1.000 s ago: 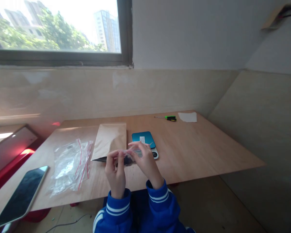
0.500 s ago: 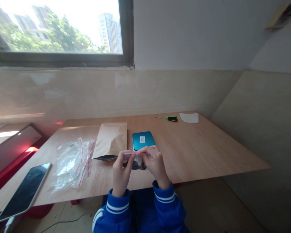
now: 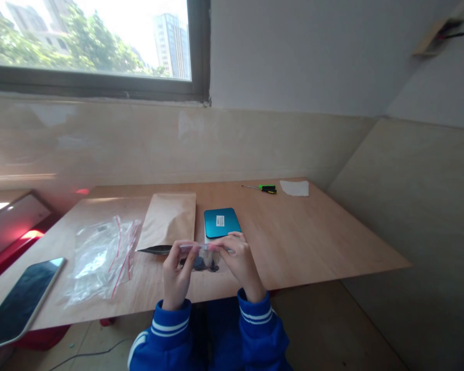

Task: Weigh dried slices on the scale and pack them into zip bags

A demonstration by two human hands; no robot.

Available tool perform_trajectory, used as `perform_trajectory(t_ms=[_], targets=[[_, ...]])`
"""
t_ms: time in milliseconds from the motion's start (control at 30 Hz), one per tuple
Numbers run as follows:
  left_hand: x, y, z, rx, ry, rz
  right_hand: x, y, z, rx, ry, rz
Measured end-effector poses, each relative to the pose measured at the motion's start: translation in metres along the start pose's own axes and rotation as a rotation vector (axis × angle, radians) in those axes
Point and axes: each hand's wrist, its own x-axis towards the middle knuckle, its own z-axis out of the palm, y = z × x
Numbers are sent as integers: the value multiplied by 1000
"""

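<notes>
Between my two hands hangs a small clear zip bag (image 3: 204, 262) with dark contents that I cannot make out. My left hand (image 3: 179, 270) pinches its top edge at the left, thumb against fingers. At the right end of the same edge, my right hand (image 3: 239, 260) pinches with thumb and forefinger. Just beyond the hands lies a flat blue box (image 3: 222, 222) with a white label, its near edge partly hidden by my right hand. A brown paper bag (image 3: 170, 219) lies to the left of the box, its dark mouth facing me.
Several clear zip bags (image 3: 96, 263) with red strips lie at the left of the wooden table (image 3: 313, 237). A phone (image 3: 21, 299) rests by the front left edge. Screwdrivers (image 3: 266, 189) and a white paper piece (image 3: 296, 188) lie at the back.
My hands have moved apart along the bag's top edge, which now looks straighter and more stretched. The whole view has shifted slightly, so the table's things appear further left.
</notes>
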Motion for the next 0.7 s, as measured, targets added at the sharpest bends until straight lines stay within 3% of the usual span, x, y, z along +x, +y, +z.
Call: perform_trajectory(t_ms=[367, 533, 700], targets=[[-1, -4, -18, -3, 59, -37, 1, 1, -2, 54, 4, -15], [1, -1, -18, -65, 153, -61, -3, 5, -11, 67, -41, 78], [3, 3, -18, -160, 100, -111, -5, 14, -16, 122, -67, 146]])
